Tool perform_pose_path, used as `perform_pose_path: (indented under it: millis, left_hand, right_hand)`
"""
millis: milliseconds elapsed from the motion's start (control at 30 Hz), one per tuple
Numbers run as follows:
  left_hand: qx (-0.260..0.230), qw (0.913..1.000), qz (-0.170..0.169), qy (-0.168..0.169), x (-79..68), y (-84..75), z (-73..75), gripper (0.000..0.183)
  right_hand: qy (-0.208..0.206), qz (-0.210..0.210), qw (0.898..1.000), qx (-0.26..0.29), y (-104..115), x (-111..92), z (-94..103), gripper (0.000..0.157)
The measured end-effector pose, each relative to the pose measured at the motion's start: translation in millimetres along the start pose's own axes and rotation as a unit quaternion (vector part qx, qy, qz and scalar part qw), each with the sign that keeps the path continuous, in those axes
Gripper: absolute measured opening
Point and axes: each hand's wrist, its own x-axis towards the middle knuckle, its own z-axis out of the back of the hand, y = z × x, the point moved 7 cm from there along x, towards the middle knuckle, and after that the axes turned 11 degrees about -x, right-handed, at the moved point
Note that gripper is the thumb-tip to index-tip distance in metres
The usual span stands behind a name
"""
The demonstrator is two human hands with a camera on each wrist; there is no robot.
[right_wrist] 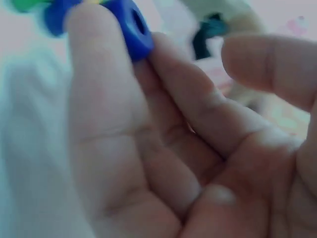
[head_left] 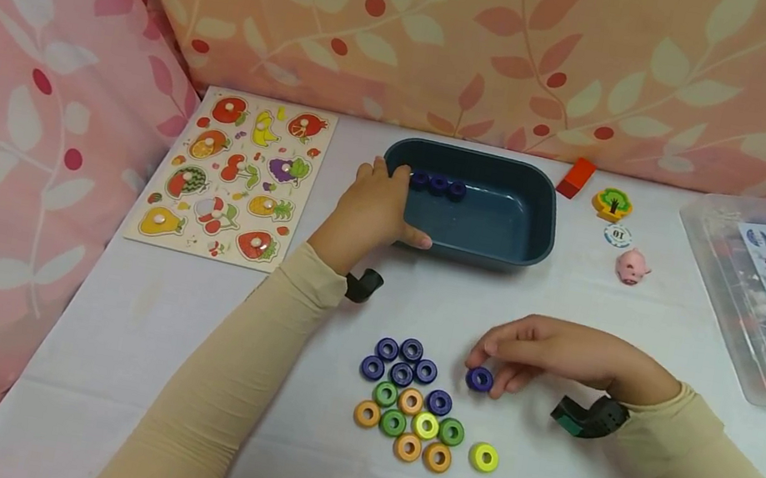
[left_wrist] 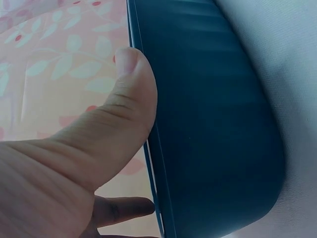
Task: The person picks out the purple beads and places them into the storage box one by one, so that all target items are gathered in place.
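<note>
My left hand [head_left: 375, 208] holds the left end of a dark teal plastic tub [head_left: 478, 234]. In the left wrist view, its thumb [left_wrist: 136, 94] presses against the tub's rim. Three purple-blue rings [head_left: 439, 186] show inside the tub near that hand; its fingers may hide more. Just right of the loose rings, my right hand [head_left: 554, 354] pinches one purple-blue ring [head_left: 479, 379] between its fingers, low over the table. The right wrist view shows that ring [right_wrist: 132, 29] at the fingertips, with the thumb [right_wrist: 270, 64] apart from it.
Purple-blue, green, orange and yellow rings [head_left: 425, 425] lie clustered on the white cloth. A fruit puzzle board [head_left: 230, 175] lies left of the tub. To its right are a red block [head_left: 576, 178], a tree piece [head_left: 613, 203], a chip [head_left: 618, 235], a pink pig [head_left: 632, 266] and a clear case [head_left: 714, 278].
</note>
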Motion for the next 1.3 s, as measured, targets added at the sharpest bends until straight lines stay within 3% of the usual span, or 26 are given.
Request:
perform_pose_path:
  millis: [200,333,433,667,967,1100,1300]
  left_hand:
    - [-0.006,1.0000,-0.001,0.001,-0.8,0.5,-0.2,0.119]
    - [-0.008,0.9999,-0.007,0.001,-0.7,0.0,0.8,0.120]
    - [-0.005,1.0000,-0.007,0.002,-0.8,-0.7,1.1,0.122]
    - [0.007,0.9999,-0.006,0.006,-0.6,-4.9,-0.1,0.125]
    - [0.010,0.9999,0.000,0.006,-0.8,-3.8,-0.2,0.124]
    - [0.013,0.9999,0.000,0.008,-0.7,-3.1,-0.7,0.123]
    - [0.013,0.9999,0.002,0.005,-0.2,-1.8,-0.7,0.123]
  right_hand:
    - [-0.129,0.016,0.991,0.017,37.2,-8.8,60.3,0.044]
    - [-0.252,0.008,0.966,0.050,54.8,1.1,104.0,0.047]
    - [-0.304,-0.025,0.951,0.058,57.0,16.7,128.8,0.050]
    - [-0.309,-0.085,0.943,0.088,43.0,50.0,160.8,0.051]
    - [-0.290,-0.108,0.941,0.139,28.5,68.6,167.3,0.048]
    - [-0.271,-0.107,0.944,0.153,27.8,67.2,163.3,0.051]
    - [-0.284,-0.089,0.951,0.080,46.0,47.3,154.2,0.056]
